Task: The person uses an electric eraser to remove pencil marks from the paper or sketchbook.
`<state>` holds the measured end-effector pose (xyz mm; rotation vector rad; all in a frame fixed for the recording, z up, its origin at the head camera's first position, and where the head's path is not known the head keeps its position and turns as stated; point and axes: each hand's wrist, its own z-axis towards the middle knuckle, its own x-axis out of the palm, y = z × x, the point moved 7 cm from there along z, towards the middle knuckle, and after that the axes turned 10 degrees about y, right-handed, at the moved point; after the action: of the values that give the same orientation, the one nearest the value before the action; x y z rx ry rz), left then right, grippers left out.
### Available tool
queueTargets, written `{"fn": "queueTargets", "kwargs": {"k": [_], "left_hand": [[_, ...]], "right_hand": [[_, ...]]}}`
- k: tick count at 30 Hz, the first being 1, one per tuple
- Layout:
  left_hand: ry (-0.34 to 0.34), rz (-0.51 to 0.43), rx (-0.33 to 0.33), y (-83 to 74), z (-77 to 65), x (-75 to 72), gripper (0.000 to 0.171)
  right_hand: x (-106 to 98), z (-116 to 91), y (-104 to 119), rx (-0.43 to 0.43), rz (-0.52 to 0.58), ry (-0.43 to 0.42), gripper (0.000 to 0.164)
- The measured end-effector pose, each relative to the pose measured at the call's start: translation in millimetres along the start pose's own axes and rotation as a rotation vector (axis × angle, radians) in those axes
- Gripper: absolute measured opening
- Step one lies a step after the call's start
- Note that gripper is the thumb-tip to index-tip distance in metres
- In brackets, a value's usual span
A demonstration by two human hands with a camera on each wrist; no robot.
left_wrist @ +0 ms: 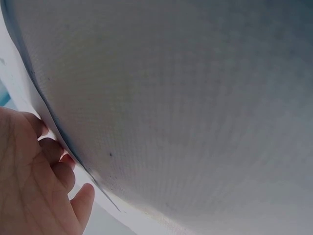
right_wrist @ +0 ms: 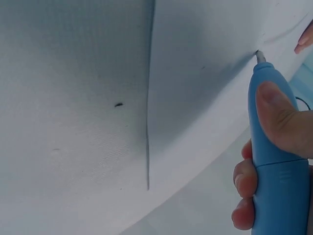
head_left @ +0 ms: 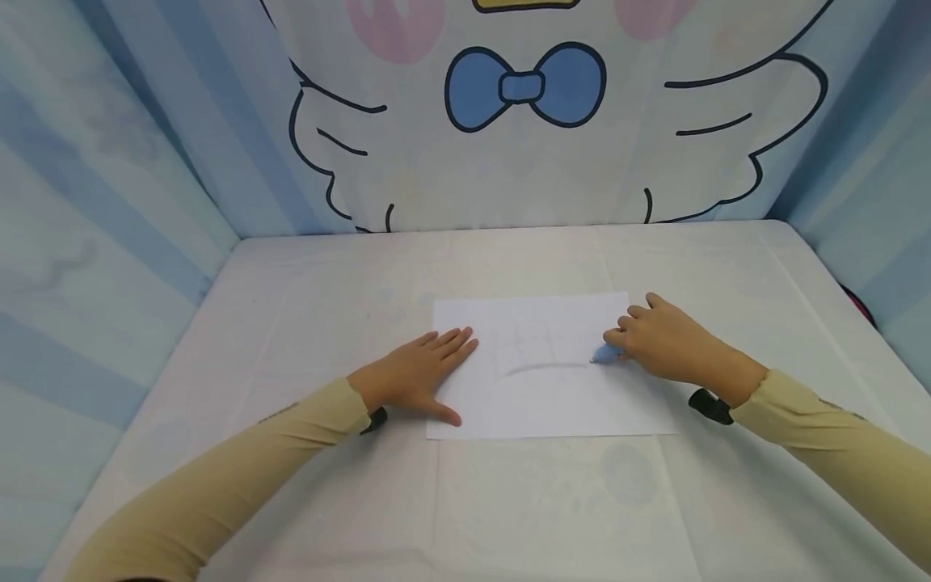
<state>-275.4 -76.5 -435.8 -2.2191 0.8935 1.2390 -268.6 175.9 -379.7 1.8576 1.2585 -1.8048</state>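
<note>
Blue pen-like tool [head_left: 607, 354], gripped by the right hand [head_left: 667, 341], touches paper [head_left: 538, 408] toward three o'clock; left hand [head_left: 416, 373], fingers spread, rests at nine.

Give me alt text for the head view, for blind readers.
A right hand holds a blue tool by a faint gray line on white paper; the left hand lies spread across the paper's left edge. A printed bow tie shows behind.

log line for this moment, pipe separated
left hand: rests on paper, left edge | right hand: grips blue pen-shaped tool, tip at paper | paper: on table, faint curved line
</note>
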Motion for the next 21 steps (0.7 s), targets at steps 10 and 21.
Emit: {"fn": "queueTargets", "kwargs": {"k": [10,21], "left_hand": [[0.006,-0.005,-0.008,1.3,2.5,1.1,0.113],[0.001,0.001,-0.008,2.3,3.5,2.8,0.114]], "right_hand": [[-2.0,3.3,2.3,-0.023,-0.036,-0.023,0.027],[-3.4,4.8,2.4,-0.026,-0.035,-0.022,0.026]]}}
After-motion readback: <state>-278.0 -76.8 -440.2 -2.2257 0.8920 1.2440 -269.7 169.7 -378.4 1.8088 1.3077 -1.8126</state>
